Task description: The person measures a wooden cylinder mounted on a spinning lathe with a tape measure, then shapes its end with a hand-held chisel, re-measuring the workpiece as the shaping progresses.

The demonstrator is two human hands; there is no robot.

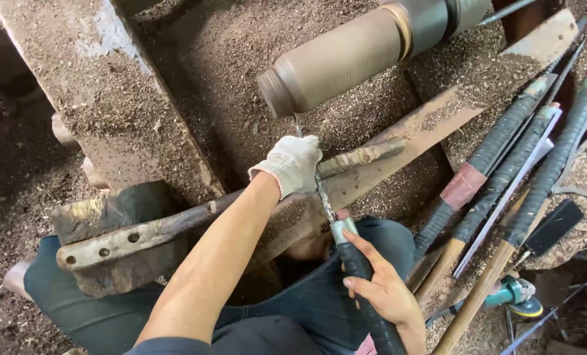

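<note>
Right hand [384, 287] sits closest to us, bare, low in the view, its grip wrapped around the black-taped handle of a long chisel [346, 246] — fingers curled over the top, thumb side tucked under. That chisel runs up and away from the lap, a pale metal collar just past the fingers, then a thin dark blade climbing toward the workpiece.

Up the blade we go, and there's the left hand [292, 164], in a white knit glove, its grip closed down over the blade and pressing it onto the rusty metal tool rest [175, 227], a long bar with holes near its left end. The forearm crosses the frame diagonally, bare from the glove cuff down.

Just above the glove, the chisel's tip meets the brown wooden cylinder [336, 62], mounted lengthwise, its near end narrowed into a small neck; whether steel is actually touching wood I can't quite tell. Farther along, the cylinder carries a lighter band and a grey-green section.

Wood shavings [241, 46] lie thick across the lathe bed [103, 85] and the ground. Off to the right, a bundle of spare long-handled chisels [517, 164] leans side by side, handles wrapped in black tape, one with a reddish patch. Below them, a teal angle grinder [513, 292] rests in the dust.
</note>
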